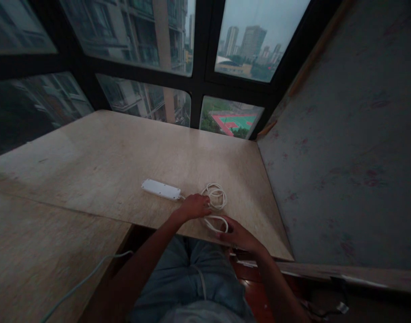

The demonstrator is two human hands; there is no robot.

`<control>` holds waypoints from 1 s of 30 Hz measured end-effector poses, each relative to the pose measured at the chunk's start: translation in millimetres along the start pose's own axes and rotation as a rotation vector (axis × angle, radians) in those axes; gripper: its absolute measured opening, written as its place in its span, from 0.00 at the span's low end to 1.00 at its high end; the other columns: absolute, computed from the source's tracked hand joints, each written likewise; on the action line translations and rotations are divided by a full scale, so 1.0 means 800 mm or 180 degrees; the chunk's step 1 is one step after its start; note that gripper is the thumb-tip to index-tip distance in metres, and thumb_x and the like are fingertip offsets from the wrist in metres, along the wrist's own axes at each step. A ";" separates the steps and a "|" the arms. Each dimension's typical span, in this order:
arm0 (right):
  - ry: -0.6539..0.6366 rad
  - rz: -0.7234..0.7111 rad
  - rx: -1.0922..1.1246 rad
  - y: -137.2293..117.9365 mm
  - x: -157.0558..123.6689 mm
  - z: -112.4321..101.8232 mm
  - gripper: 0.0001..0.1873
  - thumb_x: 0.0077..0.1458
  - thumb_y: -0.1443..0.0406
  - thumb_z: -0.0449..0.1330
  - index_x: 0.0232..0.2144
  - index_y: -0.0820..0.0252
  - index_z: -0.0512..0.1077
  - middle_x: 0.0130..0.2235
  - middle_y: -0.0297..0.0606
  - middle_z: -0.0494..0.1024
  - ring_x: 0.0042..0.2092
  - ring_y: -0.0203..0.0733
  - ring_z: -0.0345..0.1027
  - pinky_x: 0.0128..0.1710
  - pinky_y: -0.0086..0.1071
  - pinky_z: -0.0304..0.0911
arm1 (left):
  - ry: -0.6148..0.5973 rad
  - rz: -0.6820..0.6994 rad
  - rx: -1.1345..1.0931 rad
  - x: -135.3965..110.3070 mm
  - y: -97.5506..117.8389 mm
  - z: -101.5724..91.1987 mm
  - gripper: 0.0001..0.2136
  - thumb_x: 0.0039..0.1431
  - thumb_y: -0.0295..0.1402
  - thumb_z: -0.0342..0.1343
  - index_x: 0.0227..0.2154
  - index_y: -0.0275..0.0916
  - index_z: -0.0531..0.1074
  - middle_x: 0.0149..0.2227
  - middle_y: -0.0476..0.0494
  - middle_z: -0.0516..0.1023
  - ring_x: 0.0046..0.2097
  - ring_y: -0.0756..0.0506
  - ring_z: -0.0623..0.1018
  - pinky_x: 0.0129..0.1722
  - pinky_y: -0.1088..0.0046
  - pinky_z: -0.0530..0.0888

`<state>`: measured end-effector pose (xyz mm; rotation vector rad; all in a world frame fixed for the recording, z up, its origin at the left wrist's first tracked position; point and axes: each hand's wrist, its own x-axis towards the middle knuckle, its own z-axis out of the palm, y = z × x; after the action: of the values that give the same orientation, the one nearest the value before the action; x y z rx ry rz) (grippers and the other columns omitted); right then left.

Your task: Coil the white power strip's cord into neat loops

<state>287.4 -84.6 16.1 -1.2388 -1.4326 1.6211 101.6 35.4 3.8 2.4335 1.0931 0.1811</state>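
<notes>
Left hand [196, 206] lies over the white cord [216, 217], its grip hidden, while the right hand [236, 234] curls around a loop, seemingly holding it. On the counter [118, 152], the white power strip [161, 189] sits leftward, nearer the left hand, long axis slanting down rightward, its cord end towards them.

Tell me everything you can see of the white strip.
The strip is a long, narrow white box with clipped corners, plastic by its look. Small dark dots, perhaps screws, show along its edges; no sockets are visible on the upturned face. It lies flat on the pale board, slanted, its left end farther from the person. A white cord leaves its right end toward the left hand, which seems not to touch the strip.
</notes>
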 end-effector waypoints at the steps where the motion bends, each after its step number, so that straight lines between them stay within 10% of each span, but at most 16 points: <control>1: 0.0022 0.0001 -0.0098 0.002 -0.002 -0.001 0.28 0.49 0.58 0.65 0.54 0.55 0.68 0.45 0.39 0.77 0.47 0.48 0.69 0.47 0.40 0.64 | -0.0061 -0.0046 0.0070 0.002 0.002 0.000 0.13 0.50 0.39 0.60 0.39 0.42 0.73 0.38 0.41 0.80 0.42 0.39 0.78 0.41 0.66 0.71; 12: 0.1037 -0.0146 -0.1380 0.039 -0.004 -0.026 0.22 0.45 0.64 0.66 0.46 0.56 0.74 0.44 0.41 0.77 0.45 0.50 0.69 0.48 0.43 0.62 | 0.0244 -0.0296 -0.0191 0.020 0.004 0.021 0.16 0.45 0.26 0.56 0.40 0.40 0.67 0.31 0.46 0.78 0.35 0.43 0.79 0.35 0.70 0.71; 22: 0.2312 -0.0787 -0.1992 0.051 0.025 -0.030 0.15 0.48 0.63 0.63 0.41 0.53 0.76 0.47 0.46 0.67 0.50 0.54 0.61 0.53 0.51 0.58 | 0.1719 -0.0431 -0.3927 0.024 -0.015 0.007 0.17 0.42 0.30 0.60 0.38 0.37 0.69 0.24 0.56 0.67 0.26 0.54 0.69 0.27 0.79 0.64; 30: 0.2392 -0.1077 -0.0427 0.049 0.068 -0.010 0.13 0.45 0.63 0.64 0.37 0.56 0.74 0.50 0.43 0.68 0.51 0.47 0.66 0.49 0.42 0.67 | 0.2252 -0.0565 -0.5729 0.017 -0.020 -0.009 0.19 0.36 0.29 0.64 0.35 0.38 0.68 0.21 0.59 0.65 0.22 0.56 0.66 0.22 0.80 0.60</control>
<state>280.2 -40.3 -34.3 -1.3827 -1.1763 0.7157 97.8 57.2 1.9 0.6088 0.6934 1.3180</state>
